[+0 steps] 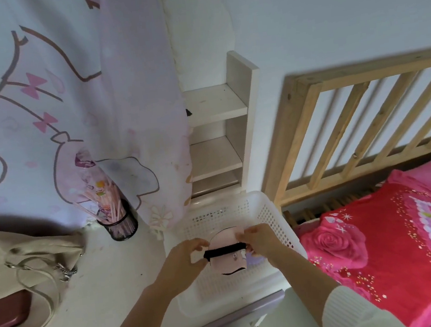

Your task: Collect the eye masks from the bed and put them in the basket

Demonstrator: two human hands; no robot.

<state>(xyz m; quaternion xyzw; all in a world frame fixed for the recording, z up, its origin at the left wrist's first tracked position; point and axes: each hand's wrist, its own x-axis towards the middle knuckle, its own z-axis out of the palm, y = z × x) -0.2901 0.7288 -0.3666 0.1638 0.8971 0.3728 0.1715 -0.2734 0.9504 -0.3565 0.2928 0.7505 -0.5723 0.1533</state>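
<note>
Both hands hold one pink eye mask (227,252) over the white basket (274,218), probably squaring it up before the drop. Left hand (185,261) pinches the mask's left edge near the black strap; right hand (258,241) pinches the right edge. Mask hangs above the basket floor, not yet released. Something lilac lies in the basket under the right hand, possibly another mask, can't tell.

Basket sits on a pale worktop (109,277), against the bed (405,235) edge, so carry distance is short. Also on the worktop: beige bag (19,266), mesh cup of sticks (122,225). Curtain (67,99) behind, white shelf (219,136), wooden headboard (365,119). No masks visible on the bed shown.
</note>
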